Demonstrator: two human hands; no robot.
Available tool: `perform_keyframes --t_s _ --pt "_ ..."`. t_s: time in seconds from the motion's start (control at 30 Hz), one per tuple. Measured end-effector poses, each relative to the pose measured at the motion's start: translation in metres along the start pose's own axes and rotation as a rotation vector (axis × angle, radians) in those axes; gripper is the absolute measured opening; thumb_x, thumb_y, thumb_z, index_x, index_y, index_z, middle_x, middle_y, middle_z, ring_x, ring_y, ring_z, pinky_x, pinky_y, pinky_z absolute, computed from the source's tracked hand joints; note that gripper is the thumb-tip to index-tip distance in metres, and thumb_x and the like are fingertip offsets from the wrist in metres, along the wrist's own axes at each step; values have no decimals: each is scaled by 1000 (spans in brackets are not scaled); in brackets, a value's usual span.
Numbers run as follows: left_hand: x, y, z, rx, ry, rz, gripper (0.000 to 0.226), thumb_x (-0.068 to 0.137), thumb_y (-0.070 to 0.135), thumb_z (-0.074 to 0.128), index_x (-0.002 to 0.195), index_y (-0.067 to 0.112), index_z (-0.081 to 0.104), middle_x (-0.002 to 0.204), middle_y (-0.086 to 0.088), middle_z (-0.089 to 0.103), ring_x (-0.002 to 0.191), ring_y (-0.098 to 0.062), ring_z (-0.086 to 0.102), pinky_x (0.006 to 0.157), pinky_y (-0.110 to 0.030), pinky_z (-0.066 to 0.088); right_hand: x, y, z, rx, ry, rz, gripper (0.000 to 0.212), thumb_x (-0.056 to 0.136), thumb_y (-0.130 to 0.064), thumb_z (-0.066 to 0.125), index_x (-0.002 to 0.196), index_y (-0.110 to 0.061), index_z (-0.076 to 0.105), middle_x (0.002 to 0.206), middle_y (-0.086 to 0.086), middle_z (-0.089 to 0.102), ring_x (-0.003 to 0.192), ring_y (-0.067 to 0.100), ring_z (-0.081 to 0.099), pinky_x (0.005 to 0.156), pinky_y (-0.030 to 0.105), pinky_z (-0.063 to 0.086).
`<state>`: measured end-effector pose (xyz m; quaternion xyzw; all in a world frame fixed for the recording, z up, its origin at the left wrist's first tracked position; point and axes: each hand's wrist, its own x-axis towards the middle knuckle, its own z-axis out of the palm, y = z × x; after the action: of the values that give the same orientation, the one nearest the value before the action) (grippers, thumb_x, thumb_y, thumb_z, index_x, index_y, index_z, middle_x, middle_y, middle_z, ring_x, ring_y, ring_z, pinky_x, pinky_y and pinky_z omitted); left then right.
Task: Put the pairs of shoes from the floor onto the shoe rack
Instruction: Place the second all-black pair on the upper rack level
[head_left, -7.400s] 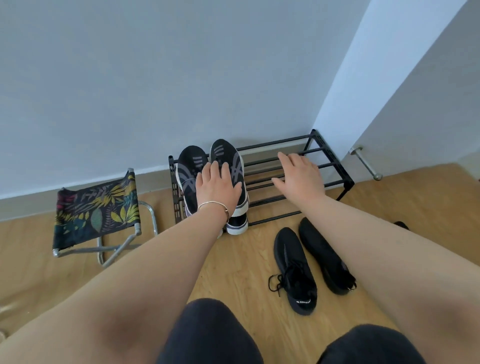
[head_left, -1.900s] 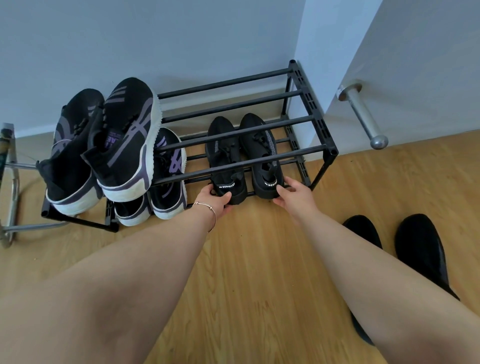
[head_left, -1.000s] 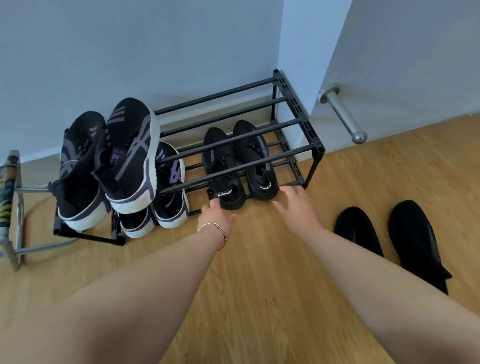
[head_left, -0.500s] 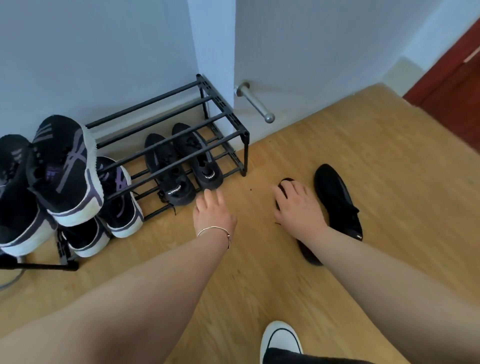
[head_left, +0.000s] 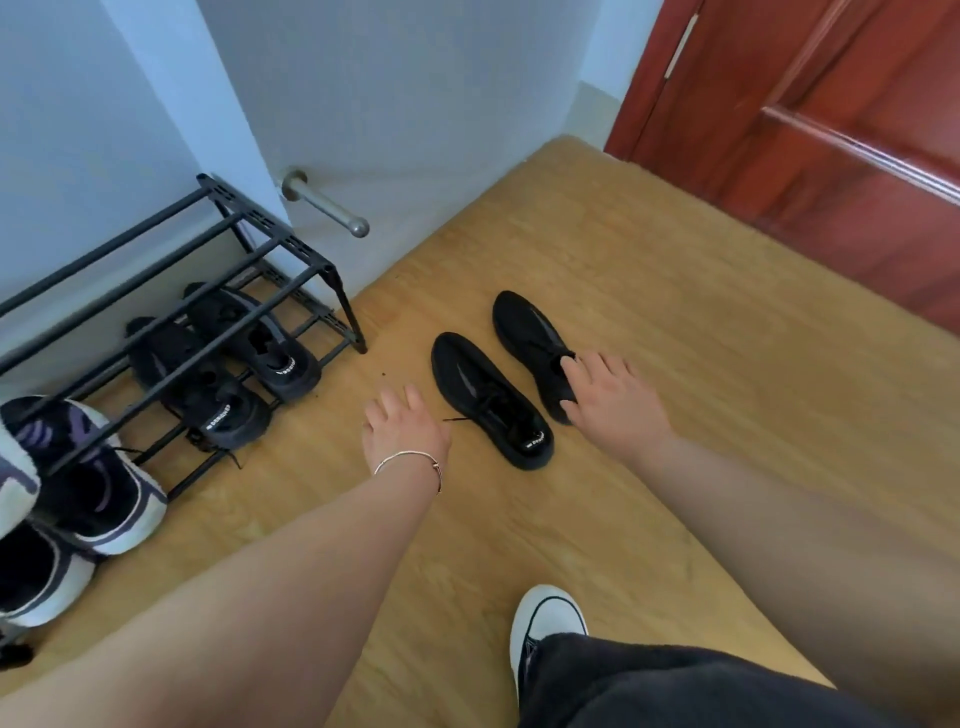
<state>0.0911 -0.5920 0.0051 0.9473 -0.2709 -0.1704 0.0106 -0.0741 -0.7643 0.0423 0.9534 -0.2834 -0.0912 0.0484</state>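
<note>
Foot: one white shoe (head_left: 546, 621) is worn, nearest.
Left hand (head_left: 404, 434): fingers spread, nothing held.
Right hand (head_left: 613, 399): fingers loosely spread over the right black floor shoe (head_left: 530, 340); grip cannot be told.
Floor: two black shoes, the left one (head_left: 488, 397) untouched.
Rack (head_left: 270, 244): two black shoes (head_left: 228, 374) are seen on the lower tier.

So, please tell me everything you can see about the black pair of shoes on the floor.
The black pair looks like dark knit fabric with laces. Both shoes lie flat and upright on the wooden floor, side by side, toes away from the person, right of the shoe rack. The right hand covers the farther shoe's heel; the left hand hovers beside the nearer one.
</note>
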Motion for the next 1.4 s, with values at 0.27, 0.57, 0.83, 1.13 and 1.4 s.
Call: perform_keyframes --t_s 0.27,0.57,0.83,1.13,1.4 --pt "25 8 -1 -103 -136 -108 73 97 49 47 155 16 16 153 -13 27 129 -32 39 94 -39 46 44 33 37 -41 -123 117 45 104 -47 35 128 -12 50 125 10 61 111 34 57 92 44 47" --pt "57 51 29 -340 -364 -270 61 97 46 51 146 14 33 138 -15 45 114 -36 56 94 -43 50 96 60 88 245 -291 332 41 110 -33 28 141 -16 50 124 11 62 110 35 58 78 41 51" --pt "62 85 78 -696 -525 -450 63 95 33 60 143 3 33 130 -16 59 118 -36 59 100 -41 46 113 58 121 850 -365 564 53 108 -22 48 158 -15 33 133 23 65 74 25 53 49 24 33" --pt "80 83 136 -1044 -503 -611 27 70 31 80 87 17 66 98 -11 73 93 -35 72 89 -47 58 112 61 128 904 -467 632 49 104 -18 54 149 -4 41 153 15 52 130 38 56 102 42 48" --pt "73 76 106 -1273 -507 -604 9 90 10 70 91 15 64 93 -5 68 93 -26 67 80 -38 57 102 63 120 1168 -523 723 10 100 -18 61 101 -9 64 120 21 66 112 39 63 108 51 49"
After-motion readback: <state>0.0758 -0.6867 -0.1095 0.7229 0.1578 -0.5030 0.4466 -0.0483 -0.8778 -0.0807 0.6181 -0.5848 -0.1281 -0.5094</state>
